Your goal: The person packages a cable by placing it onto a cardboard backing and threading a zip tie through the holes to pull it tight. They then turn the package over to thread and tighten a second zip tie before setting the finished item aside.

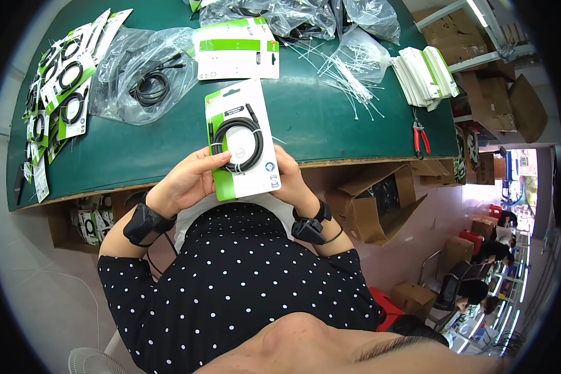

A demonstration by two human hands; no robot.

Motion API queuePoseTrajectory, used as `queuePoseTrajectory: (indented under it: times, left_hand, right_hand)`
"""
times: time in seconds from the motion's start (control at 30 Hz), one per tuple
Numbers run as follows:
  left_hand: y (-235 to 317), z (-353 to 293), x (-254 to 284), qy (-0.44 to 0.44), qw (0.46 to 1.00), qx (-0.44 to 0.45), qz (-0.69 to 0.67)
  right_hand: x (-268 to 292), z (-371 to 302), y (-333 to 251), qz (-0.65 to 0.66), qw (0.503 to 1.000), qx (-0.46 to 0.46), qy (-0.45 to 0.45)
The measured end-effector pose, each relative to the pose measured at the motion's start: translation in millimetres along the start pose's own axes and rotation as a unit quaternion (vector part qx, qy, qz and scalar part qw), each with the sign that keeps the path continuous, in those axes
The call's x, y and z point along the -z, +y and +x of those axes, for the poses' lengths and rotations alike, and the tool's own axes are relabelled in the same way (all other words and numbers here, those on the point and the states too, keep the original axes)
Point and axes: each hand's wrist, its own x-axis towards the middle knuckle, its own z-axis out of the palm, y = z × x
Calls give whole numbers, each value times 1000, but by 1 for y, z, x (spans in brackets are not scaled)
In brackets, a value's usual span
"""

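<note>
A white and green backing card [265, 181] is held up in front of me, over the near edge of the table. On its face lies a coiled black cable [258, 138], fastened at the bottom of the loop by a small white cable tie [235, 167]. My left hand [190, 177] pinches the card's left edge, its thumb resting on the front by the coil. My right hand [290, 177] grips the right edge, with most of its fingers hidden behind the card. Dark bands with small boxes sit on both my wrists.
Finished carded cables [71, 78] pile up at the left. A clear bag of cables [149, 87], blank cards [240, 53], loose cable ties [355, 81], a card stack [421, 78] and red-handled cutters [420, 138] lie on the green table [336, 140]. An open carton [380, 206] stands below.
</note>
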Motion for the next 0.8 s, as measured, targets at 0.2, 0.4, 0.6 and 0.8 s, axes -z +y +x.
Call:
queuePoseTrajectory:
  times: [0.2,0.4,0.6,0.8]
  left_hand:
    - [-3,0,2,-4,1000,11,2]
    - [-4,-1,2,0,1000,15,-10]
    - [-4,-6,4,-18,1000,1,-17]
    - [1,-16,2,92,988,-73,101]
  right_hand:
    - [-7,6,-10,-65,988,85,111]
    - [3,0,-1,-92,990,107,14]
    - [4,2,-11,-148,981,127,-10]
    - [-4,-8,-9,-13,999,17,-48]
